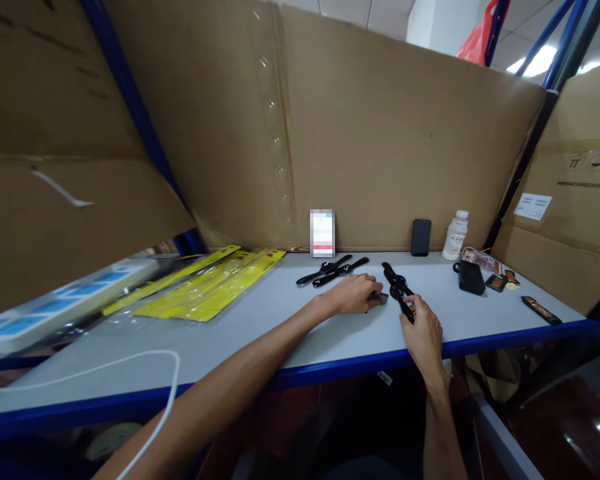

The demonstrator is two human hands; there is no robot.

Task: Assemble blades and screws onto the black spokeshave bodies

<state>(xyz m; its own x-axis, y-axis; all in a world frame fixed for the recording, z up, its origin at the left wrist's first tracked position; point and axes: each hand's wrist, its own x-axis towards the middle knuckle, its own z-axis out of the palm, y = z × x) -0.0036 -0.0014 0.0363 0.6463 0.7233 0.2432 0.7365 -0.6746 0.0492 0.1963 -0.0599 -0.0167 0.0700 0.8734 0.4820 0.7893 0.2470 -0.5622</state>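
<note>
My left hand (356, 293) rests on the grey table (260, 333) with its fingers curled around a small dark object (381, 298) I cannot make out. My right hand (421, 328) is closed on the near end of a black watch (398, 289) that lies stretched across the table. Two more black watches (333, 270) lie side by side just beyond my left hand.
Yellow packaging sleeves (215, 283) lie at the left, with a white cable (130, 363) near the blue front edge. A small card (323, 233), a black phone (421, 237) and a white bottle (455, 235) lean on the cardboard wall. A black box (470, 277) and small packets (503, 280) sit at the right.
</note>
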